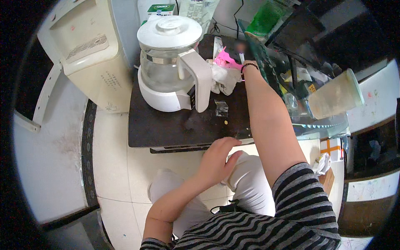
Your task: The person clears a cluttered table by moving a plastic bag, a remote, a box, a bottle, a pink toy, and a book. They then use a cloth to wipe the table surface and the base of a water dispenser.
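Observation:
My left hand (220, 161) hovers by the front edge of the dark tabletop (175, 131), thumb apart from the fingers, holding nothing visible. Stretched toward the back of the table, my right hand (249, 63) has a dark beaded bracelet at its wrist. Its fingers are mostly hidden, so any grip is unclear. Just left of it lie a pink plastic object (225, 59) and a crumpled white cloth or tissue (226, 78). A glass kettle (162, 70) with a white lid and handle stands on a white base (159, 100).
A beige water dispenser (97, 78) stands at the left. On the right are a glass-walled case (272, 72) with clutter and a tilted plastic cup (334, 95). A clear wrapper (221, 108) lies before the kettle. Behind are a green box (161, 9) and a green packet (268, 18).

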Available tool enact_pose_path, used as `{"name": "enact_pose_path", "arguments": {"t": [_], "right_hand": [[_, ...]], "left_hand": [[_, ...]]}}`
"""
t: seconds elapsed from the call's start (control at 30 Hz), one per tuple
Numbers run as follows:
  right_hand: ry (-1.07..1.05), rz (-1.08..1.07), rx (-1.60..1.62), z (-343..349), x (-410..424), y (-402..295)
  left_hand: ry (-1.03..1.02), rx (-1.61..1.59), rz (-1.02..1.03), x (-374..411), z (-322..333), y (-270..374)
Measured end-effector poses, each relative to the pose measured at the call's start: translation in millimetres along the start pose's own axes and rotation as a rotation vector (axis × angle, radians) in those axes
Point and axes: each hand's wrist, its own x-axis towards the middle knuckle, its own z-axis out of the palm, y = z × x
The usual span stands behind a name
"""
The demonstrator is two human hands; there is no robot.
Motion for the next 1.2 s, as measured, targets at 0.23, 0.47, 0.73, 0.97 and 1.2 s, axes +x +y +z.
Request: {"name": "enact_pose_path", "arguments": {"t": [0.23,0.47,0.73,0.97,1.2], "right_hand": [[-0.308,0.156,0.984,5,-38,20],[-0.359,0.181,1.318,6,-83,35],[-0.645,0.181,1.473,-34,-165,128],[-0.334,-0.557,0.451,-93,-226,186],[0.322,-1.211,-0.091,-25,-188,101]], "left_hand": [[0.009,-0.126,-0.041,1,11,-4],[0.134,-0.428,-0.188,37,10,-13],[0.529,-0.967,-0.425,89,21,-24],[0.249,-1.066,-0.479,83,10,-20],[0.358,-0.735,-0.429,68,16,-39]]}}
